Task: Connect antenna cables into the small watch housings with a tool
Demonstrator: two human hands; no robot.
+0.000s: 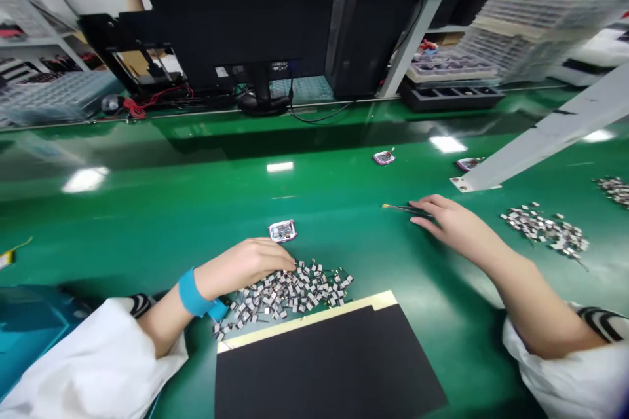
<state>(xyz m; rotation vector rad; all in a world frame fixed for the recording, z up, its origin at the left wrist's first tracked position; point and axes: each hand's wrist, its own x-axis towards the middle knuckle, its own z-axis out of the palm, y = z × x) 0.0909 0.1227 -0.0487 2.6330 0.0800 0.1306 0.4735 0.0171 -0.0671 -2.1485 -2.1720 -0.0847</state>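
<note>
My left hand [255,258], with a blue band on the wrist, reaches into a pile of small silvery parts [304,288] with dark ends. Its fingers are bent and pressed together at the pile's upper edge; anything between the fingertips is hidden. Just beyond that hand lies a small pink-rimmed device [282,230] with its circuit board showing. To the right, my right hand [445,222] pinches a pair of thin tweezers [403,208] pointing left, low over the green table. A tiny yellowish spot shows at the tweezers' tip; I cannot tell what it is.
A black mat [324,366] with a yellow taped edge lies in front. Another pink-rimmed device [384,157] sits farther back, one more by a white post [540,134]. A second parts pile [548,229] is at right. A monitor [246,13] stands behind.
</note>
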